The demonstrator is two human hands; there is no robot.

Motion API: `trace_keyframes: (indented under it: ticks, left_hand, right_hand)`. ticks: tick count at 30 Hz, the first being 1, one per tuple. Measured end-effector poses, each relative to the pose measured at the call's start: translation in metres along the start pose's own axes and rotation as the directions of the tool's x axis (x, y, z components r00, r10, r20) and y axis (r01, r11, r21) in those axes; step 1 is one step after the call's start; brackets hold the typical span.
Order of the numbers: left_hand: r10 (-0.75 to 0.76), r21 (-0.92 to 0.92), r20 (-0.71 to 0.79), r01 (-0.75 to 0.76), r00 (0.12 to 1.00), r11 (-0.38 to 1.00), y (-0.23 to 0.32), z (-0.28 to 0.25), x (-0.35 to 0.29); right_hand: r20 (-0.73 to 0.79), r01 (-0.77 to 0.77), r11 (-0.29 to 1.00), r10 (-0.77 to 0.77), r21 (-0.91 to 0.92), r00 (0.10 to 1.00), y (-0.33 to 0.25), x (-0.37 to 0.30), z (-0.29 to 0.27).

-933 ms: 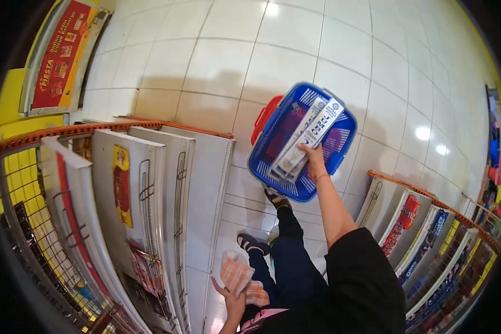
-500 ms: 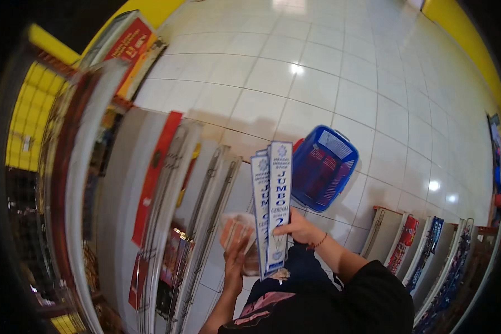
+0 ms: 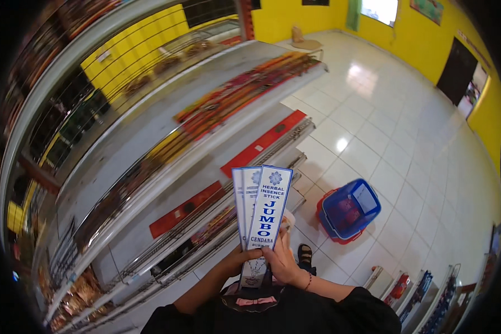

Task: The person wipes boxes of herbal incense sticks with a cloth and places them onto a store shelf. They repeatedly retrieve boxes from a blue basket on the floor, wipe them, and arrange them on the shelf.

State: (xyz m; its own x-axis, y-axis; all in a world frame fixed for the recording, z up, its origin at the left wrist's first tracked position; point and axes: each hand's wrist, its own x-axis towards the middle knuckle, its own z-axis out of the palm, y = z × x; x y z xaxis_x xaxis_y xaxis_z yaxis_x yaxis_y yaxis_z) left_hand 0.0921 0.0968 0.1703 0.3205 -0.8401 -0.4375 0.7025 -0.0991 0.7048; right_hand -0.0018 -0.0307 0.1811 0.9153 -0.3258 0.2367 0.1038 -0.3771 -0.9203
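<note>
A fanned stack of long, flat white incense stick boxes point(image 3: 268, 214) with blue borders stands upright in front of me. My left hand point(image 3: 238, 261) grips the lower left part of the stack, thumb across the front. On the lower right side, my right hand point(image 3: 284, 261) is closed round the same boxes, its thumb also on the front face. Something pale and orange point(image 3: 287, 220) shows just behind the right edge of the boxes; what it is I cannot make out.
Wire-edged shelves point(image 3: 167, 167) fill the left side, with red boxes point(image 3: 267, 142) and colourful packets point(image 3: 250, 92) on them. A blue basket point(image 3: 348, 209) stacked in a red one point(image 3: 339, 236) stands on the tiled floor to the right. Another goods rack point(image 3: 412, 292) is at lower right.
My view has swung up and left toward the shelves. My left hand, earlier beside a blurred translucent thing left of the boxes, now grips the boxes together with my right hand.
</note>
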Motion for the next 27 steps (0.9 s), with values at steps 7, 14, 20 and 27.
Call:
trace_keyframes:
  ticks: [7, 14, 20, 27]
  left_hand:
    - [0.200, -0.158, -0.004, -0.198, 0.980, 0.967, -0.008, -0.017, -0.059]
    - [0.246, 0.042, -0.143, -0.242, 0.959, 0.969, -0.012, 0.004, -0.080]
    - [0.221, 0.226, -0.103, -0.193, 0.970, 0.955, 0.001, 0.026, -0.093]
    - [0.392, 0.153, -0.124, -0.373, 0.912, 0.915, -0.012, 0.048, -0.089]
  right_hand:
    - [-0.092, 0.254, 0.959, -0.244, 0.128, 0.965, -0.052, 0.007, -0.003]
    - [-0.051, -0.135, 0.763, 0.214, 0.632, 0.975, -0.024, 0.005, -0.017]
    - [0.340, -0.158, 0.783, -0.072, 0.602, 0.938, -0.021, 0.029, -0.028]
    - [0.369, -0.282, 0.608, -0.019, 0.742, 0.929, -0.003, 0.048, -0.036]
